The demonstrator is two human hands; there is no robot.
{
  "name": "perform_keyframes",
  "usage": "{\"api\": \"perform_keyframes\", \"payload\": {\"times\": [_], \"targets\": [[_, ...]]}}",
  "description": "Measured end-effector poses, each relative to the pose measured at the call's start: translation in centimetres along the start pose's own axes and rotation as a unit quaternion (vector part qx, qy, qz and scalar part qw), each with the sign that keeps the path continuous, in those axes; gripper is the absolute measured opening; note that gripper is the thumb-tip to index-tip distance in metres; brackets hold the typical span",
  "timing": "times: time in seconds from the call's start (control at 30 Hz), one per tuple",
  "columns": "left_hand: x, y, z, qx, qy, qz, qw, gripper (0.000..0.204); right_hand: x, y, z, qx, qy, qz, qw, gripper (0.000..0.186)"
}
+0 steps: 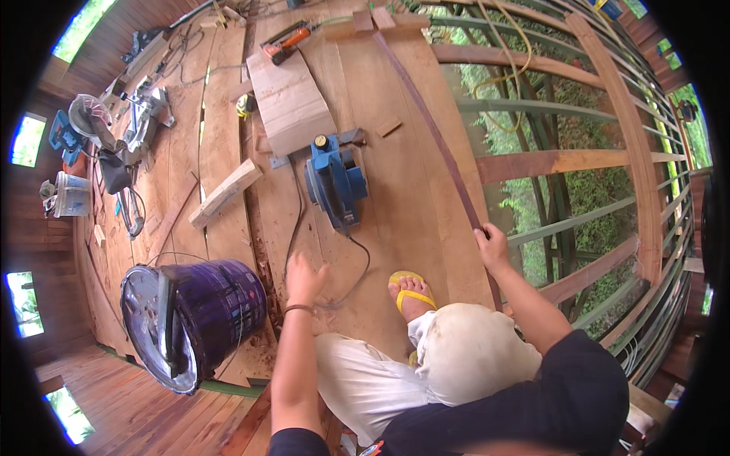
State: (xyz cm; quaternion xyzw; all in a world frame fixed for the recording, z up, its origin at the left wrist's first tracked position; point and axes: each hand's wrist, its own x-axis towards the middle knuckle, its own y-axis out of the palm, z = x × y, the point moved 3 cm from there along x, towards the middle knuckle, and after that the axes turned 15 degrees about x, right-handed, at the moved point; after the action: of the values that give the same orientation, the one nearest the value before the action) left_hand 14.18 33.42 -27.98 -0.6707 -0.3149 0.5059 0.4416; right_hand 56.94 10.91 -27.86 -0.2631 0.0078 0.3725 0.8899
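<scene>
My right hand (493,248) is closed round a long, thin, dark wooden strip (426,112) that runs away along the right edge of the planks. My left hand (306,279) hangs over the floor with its thumb apart and nothing seen in it; a black power cord (297,220) passes close by its fingers. Ahead of that hand, a blue electric planer (328,185) rests on the boards. My foot, in a yellow flip-flop (413,292), stands between the two hands.
A purple bucket (220,304) lies tipped at the left. Beyond the planer are a wide board (293,102), an orange power tool (285,47) and a tape measure (245,106). A mitre saw (99,129) stands far left. Open joists (555,163) with gaps border the right side.
</scene>
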Motion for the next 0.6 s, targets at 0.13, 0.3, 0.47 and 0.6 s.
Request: {"api": "perform_keyframes", "payload": {"times": [0.13,0.3,0.47,0.6], "targets": [[-2.6,6.8,6.4,0.083,-0.056,0.156,0.983,0.118,3.4,5.4,-4.0,-0.056,-0.083,-0.048,0.994,0.022],[-2.6,8.7,5.9,0.078,-0.070,0.196,0.975,0.131,5.2,8.8,-4.9,-0.129,-0.067,0.009,0.989,0.024],[-2.5,8.2,5.8,0.064,-0.057,0.206,0.975,0.131,6.8,10.1,-4.3,-0.158,-0.041,0.029,0.986,0.028],[-2.6,8.3,5.5,0.082,-0.052,0.208,0.973,0.132,7.5,10.3,-3.6,-0.181,-0.063,0.054,0.980,0.030]]}}
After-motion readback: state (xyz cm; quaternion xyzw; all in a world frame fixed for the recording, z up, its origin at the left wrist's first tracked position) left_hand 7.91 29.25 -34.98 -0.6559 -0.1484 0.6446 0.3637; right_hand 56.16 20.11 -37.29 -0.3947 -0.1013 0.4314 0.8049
